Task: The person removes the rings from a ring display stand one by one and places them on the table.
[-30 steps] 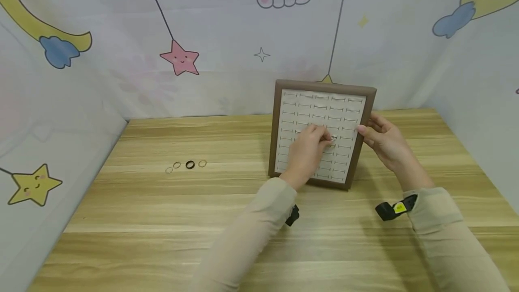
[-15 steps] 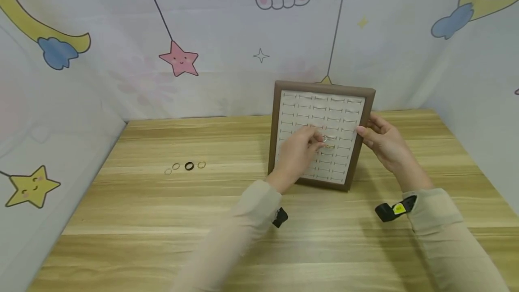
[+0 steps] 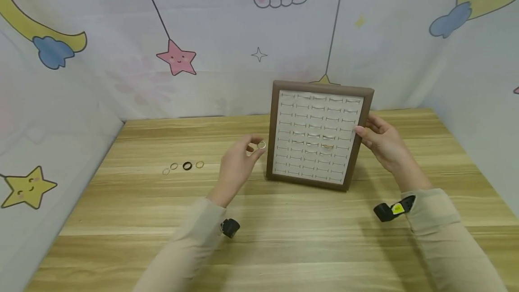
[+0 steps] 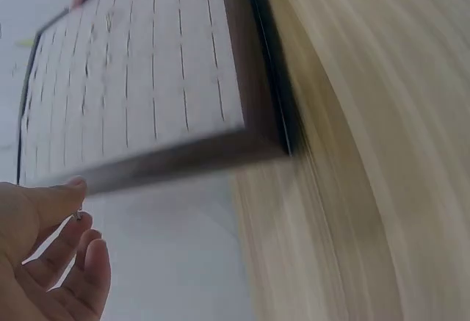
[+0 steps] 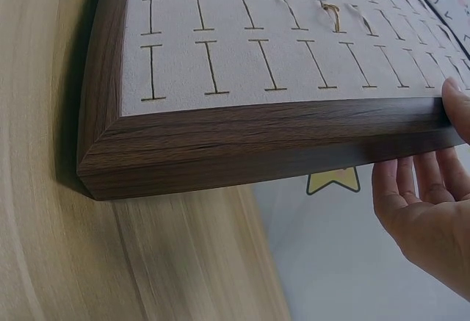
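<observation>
My left hand [image 3: 238,162] pinches a silver ring [image 3: 261,145] between thumb and forefinger, just left of the ring display board [image 3: 282,166]. In the left wrist view the ring [image 4: 78,216] shows small between the fingertips. The board stands upright, leaning back slightly, with a brown wood-look frame and a pale padded face cut with rows of slits. One gold ring [image 3: 327,146] sits in a slit right of the middle; the right wrist view shows this gold ring [image 5: 332,17] too. My right hand [image 3: 383,143] grips the frame's right side, thumb in front and fingers behind.
Left on the wooden table [image 3: 134,220] lie a black ring [image 3: 187,166], a gold ring [image 3: 200,165] and two thin rings, the nearer a pale ring [image 3: 166,171]. A white cloth wall [image 3: 219,80] with printed stars stands close behind the board.
My left hand has drawn away from the board's face and moved left past its edge, carrying the silver ring. The gold ring in the slit is now uncovered. My right hand keeps its hold.
</observation>
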Tool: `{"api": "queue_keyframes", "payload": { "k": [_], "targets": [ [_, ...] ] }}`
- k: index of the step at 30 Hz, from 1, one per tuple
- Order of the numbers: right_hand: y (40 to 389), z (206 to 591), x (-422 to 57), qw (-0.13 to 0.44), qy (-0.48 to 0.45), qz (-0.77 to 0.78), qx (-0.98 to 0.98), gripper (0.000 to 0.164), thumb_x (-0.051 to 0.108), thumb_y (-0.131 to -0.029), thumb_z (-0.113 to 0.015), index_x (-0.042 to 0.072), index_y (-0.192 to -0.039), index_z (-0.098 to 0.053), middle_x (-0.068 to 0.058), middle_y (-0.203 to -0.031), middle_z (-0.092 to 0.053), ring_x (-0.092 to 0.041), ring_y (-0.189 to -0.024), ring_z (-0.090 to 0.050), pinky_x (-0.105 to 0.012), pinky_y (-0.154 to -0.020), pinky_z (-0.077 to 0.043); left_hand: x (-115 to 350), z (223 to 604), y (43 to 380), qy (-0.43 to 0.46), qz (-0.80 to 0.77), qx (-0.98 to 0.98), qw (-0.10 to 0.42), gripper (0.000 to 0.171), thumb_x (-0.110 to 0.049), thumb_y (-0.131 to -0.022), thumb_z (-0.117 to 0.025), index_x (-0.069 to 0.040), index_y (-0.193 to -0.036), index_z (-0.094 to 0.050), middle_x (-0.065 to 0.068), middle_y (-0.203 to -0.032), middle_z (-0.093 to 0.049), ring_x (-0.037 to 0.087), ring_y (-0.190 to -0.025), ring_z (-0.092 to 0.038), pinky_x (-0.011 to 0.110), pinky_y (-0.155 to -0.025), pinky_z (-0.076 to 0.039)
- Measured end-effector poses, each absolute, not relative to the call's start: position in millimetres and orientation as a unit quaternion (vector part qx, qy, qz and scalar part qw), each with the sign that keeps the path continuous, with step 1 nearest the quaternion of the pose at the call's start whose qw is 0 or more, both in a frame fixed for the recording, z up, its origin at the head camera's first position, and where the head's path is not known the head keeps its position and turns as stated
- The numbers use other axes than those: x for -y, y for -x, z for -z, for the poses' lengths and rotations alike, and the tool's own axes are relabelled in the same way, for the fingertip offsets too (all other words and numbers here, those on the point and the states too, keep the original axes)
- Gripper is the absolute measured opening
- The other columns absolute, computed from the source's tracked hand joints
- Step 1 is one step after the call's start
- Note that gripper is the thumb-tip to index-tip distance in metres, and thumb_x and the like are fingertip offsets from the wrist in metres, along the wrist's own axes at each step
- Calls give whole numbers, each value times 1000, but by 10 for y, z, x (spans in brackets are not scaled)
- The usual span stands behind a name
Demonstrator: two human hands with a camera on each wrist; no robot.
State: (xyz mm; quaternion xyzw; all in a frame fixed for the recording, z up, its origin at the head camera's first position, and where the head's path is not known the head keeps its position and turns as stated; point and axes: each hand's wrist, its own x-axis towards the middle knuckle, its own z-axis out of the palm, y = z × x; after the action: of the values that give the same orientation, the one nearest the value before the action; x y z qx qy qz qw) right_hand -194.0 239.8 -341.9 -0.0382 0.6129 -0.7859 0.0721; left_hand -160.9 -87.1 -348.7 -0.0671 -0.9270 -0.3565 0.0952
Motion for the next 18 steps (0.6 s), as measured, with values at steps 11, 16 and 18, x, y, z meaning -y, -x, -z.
{"api": "queue_keyframes", "payload": {
  "k": [11, 16, 18],
  "targets": [
    [1938, 3419, -2407, 74, 38, 784, -615, 41, 7, -92, -61, 18, -127, -44, 5, -111, -50, -3, -94, -55, -12, -83, -49, 1631, 3655, 1645, -3, 306, 950, 61, 34, -18, -91, -66, -7, -123, -62, 12, -120, -65, 28, -99, -63, 40, -73, -52],
    [1938, 3417, -2408, 76, 33, 781, -619, 44, 7, -92, -61, 17, -131, -42, 5, -112, -50, -3, -95, -55, -12, -83, -49, 1854, 3768, 1650, -18, 301, 953, 36, 32, -13, -91, -64, -2, -121, -62, 18, -120, -63, 32, -100, -61, 43, -79, -52],
    [1942, 3416, -2403, 75, 34, 780, -620, 46, 8, -92, -61, 15, -132, -40, 5, -113, -49, -3, -95, -55, -12, -84, -49, 1925, 3810, 1652, -25, 301, 953, 23, 31, -12, -91, -64, 0, -120, -62, 20, -120, -62, 34, -101, -61, 44, -81, -51]
  ]
}}
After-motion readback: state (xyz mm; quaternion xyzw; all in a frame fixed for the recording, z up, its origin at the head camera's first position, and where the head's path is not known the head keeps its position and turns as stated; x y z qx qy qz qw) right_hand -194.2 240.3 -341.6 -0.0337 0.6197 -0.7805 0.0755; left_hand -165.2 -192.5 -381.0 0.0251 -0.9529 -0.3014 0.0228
